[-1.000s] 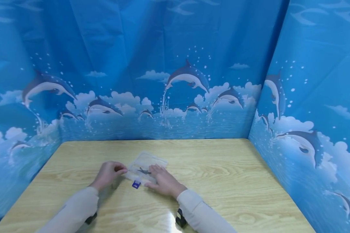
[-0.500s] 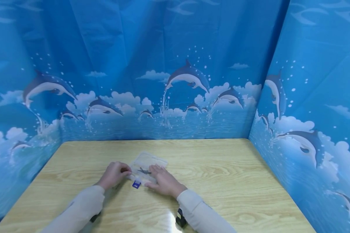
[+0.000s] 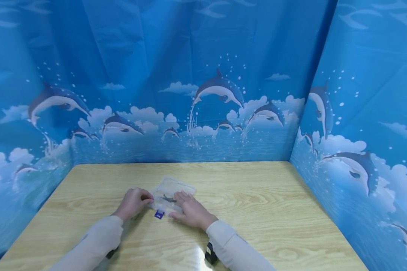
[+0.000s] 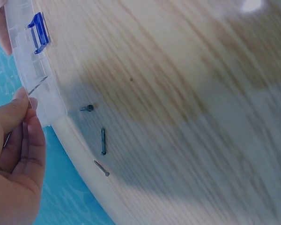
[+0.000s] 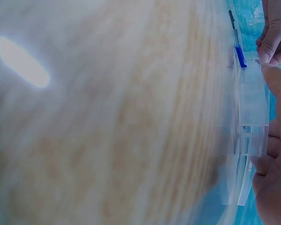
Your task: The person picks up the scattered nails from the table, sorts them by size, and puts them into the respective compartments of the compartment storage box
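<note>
A clear plastic box (image 3: 165, 185) with a blue latch (image 3: 159, 213) lies on the table, its lid tipped back. Dark thin screws (image 3: 168, 198) lie inside it. At the box's left end, my left hand (image 3: 135, 201) pinches a thin pointed screw (image 4: 38, 84) between thumb and fingertips, its tip over a compartment. My right hand (image 3: 191, 210) rests over the right part of the box, fingers straight in the head view. In the right wrist view, its thumb (image 5: 277, 77) lies along the box's rim, close to the left fingertips.
Several loose screws lie on the table below the left wrist: a short one (image 4: 87, 108), a longer one (image 4: 103, 141) and another (image 4: 102, 168). The wood-grain table (image 3: 257, 210) extends to the right. A blue dolphin-print curtain (image 3: 203, 45) stands behind it and at both sides.
My left hand has moved a little to the right, up to the box's left end, and has stayed there over the last half second. The right hand has not moved.
</note>
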### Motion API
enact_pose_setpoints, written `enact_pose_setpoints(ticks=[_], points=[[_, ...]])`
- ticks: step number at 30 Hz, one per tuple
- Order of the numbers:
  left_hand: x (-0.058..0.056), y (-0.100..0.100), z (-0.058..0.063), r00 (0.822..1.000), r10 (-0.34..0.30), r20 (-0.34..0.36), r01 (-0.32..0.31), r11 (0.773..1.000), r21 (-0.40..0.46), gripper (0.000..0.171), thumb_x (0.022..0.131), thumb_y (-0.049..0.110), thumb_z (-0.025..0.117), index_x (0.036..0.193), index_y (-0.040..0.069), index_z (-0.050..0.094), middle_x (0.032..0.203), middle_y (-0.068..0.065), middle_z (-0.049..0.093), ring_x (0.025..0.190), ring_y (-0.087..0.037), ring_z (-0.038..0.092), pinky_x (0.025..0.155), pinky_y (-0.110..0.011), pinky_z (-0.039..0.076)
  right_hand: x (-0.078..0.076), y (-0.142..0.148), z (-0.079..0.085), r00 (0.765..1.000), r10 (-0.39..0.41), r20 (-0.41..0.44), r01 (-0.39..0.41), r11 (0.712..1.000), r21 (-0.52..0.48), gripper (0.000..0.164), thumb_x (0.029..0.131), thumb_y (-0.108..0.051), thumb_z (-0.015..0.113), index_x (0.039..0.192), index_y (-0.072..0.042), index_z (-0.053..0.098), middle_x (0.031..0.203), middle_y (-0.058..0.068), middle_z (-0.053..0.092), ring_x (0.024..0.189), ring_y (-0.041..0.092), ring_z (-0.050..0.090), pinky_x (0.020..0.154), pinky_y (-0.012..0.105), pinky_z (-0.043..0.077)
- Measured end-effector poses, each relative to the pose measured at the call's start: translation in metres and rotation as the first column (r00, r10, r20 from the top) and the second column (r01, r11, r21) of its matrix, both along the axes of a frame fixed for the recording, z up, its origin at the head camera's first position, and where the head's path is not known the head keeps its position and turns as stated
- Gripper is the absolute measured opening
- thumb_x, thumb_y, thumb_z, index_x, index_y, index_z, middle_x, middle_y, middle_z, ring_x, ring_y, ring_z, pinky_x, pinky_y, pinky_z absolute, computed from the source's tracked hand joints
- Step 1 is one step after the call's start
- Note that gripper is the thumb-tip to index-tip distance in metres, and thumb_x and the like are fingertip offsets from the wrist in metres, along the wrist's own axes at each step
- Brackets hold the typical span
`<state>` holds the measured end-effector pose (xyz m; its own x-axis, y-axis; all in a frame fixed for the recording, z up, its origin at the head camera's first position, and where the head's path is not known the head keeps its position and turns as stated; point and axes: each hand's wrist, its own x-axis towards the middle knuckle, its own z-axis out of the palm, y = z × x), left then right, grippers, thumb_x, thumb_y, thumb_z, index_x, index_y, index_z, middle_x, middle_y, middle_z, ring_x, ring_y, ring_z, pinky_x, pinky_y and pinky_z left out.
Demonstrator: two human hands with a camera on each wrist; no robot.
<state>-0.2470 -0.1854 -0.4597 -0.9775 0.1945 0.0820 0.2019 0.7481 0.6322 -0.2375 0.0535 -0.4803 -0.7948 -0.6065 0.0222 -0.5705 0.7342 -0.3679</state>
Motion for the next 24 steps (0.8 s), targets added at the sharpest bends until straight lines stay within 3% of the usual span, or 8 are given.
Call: enact_pose_setpoints(ticks=[7, 15, 24], points=[[-0.001, -0.008, 0.001, 1.000, 0.017, -0.012, -0.017, 1.000, 0.006, 0.005, 0.084, 0.005, 0.072, 0.086, 0.007, 0.075, 0.084, -0.004, 0.072, 0.078, -0.017, 0.066, 0.070, -0.036, 0.055, 0.000, 0.000, 0.000, 1.000, 0.003, 0.001, -0.003, 1.000, 0.000, 0.074, 0.097, -0.053, 0.043, 0.148, -0.001, 0.028, 0.154, 0.015, 0.029, 0.144, 0.027, 0.023, 0.118, 0.040, 0.016], [0.004, -0.023, 0.013, 0.999, 0.034, -0.035, -0.034, 0.999, 0.005, 0.007, 0.085, 0.007, 0.071, 0.090, 0.004, 0.074, 0.088, -0.008, 0.072, 0.080, -0.020, 0.066, 0.072, -0.038, 0.055, 0.000, 0.001, 0.000, 1.000, 0.002, 0.004, -0.002, 1.000, -0.001, 0.075, 0.097, -0.054, 0.043, 0.149, -0.002, 0.027, 0.155, 0.014, 0.028, 0.144, 0.027, 0.022, 0.118, 0.039, 0.016], [0.007, -0.044, 0.014, 0.998, 0.055, -0.037, -0.055, 0.998, -0.015, 0.008, 0.086, 0.009, 0.070, 0.092, 0.003, 0.073, 0.087, -0.007, 0.071, 0.078, -0.017, 0.065, 0.069, -0.036, 0.055, 0.000, 0.000, -0.001, 1.000, 0.003, 0.002, -0.003, 1.000, -0.004, 0.075, 0.097, -0.054, 0.043, 0.149, -0.002, 0.027, 0.155, 0.014, 0.028, 0.144, 0.027, 0.022, 0.118, 0.039, 0.015]])
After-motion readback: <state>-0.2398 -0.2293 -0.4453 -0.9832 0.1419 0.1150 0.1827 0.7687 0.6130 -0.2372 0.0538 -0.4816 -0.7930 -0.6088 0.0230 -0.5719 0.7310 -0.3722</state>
